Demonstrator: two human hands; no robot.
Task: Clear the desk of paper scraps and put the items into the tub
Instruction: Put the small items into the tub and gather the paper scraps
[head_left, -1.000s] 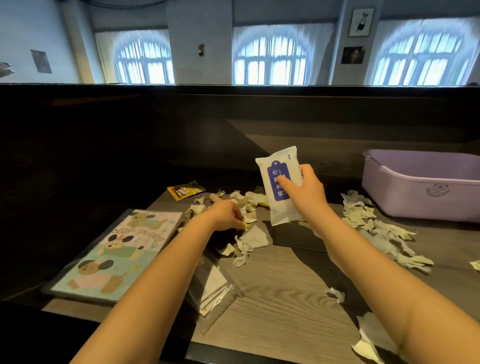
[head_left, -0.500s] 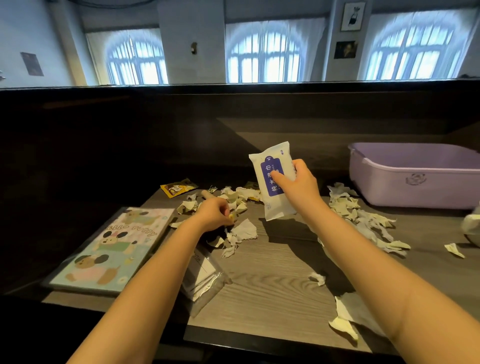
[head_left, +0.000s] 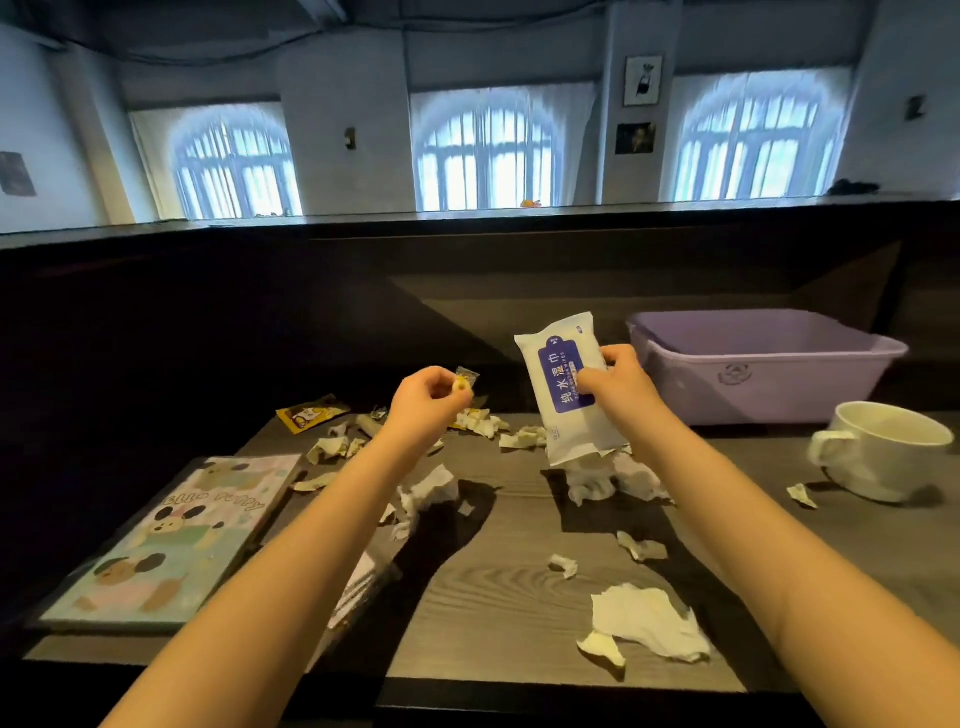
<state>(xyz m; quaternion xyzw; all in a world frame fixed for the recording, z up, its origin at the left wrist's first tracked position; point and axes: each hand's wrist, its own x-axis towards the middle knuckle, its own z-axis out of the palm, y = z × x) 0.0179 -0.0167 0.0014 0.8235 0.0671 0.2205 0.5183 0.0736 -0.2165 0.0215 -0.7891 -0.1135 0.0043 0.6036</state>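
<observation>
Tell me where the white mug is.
In the head view, the white ceramic mug stands on the right of the grey wooden desk, in front of the purple plastic tub.

grey wood desk (head_left: 519, 587) holds paper scraps (head_left: 647, 631), tub (head_left: 763, 379), mug (head_left: 883, 452), picture board (head_left: 171, 540).

Wood-grain desk (head_left: 519, 587), glossy plastic tub (head_left: 779, 384)

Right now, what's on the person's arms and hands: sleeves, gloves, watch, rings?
Left hand and right hand are ungloved; no watch, bracelet or ring shows. Both arms run bare to the frame edge, with no sleeve in view.
</observation>
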